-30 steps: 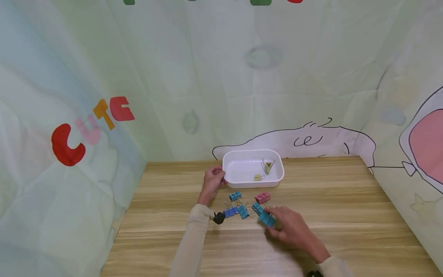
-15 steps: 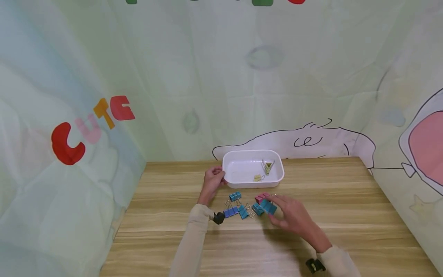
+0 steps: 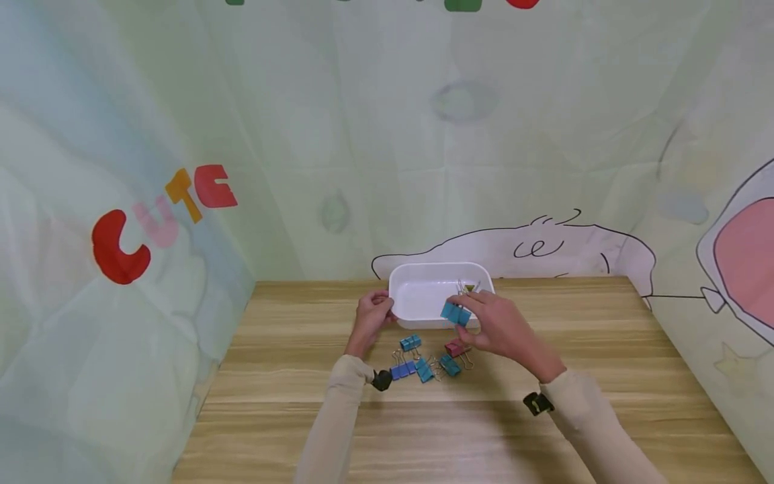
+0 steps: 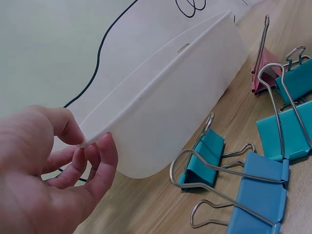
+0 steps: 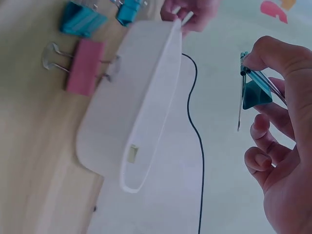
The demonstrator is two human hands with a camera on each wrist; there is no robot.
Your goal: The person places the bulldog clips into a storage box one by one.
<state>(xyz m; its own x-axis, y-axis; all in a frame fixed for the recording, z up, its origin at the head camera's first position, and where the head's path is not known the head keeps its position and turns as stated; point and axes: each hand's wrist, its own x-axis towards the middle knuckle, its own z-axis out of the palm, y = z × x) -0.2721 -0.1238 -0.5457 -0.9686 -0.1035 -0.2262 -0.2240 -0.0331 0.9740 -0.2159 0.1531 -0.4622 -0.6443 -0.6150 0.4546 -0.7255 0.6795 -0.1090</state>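
Note:
My left hand pinches the left rim of a white plastic tray between thumb and fingers. My right hand pinches a teal binder clip above the tray's front edge. In the right wrist view that binder clip sits between thumb and fingers, its wire handles showing. Inside the tray an olive-yellow binder clip is partly visible at the right; my right hand hides the area in front of it.
In front of the tray lie several binder clips: a pink one, a blue one, and teal ones, including one close to the tray. A printed cloth backdrop rises behind the wooden table.
My right hand has lifted the teal binder clip from the group on the table, up and forward to over the tray's front edge. My left hand stays on the rim.

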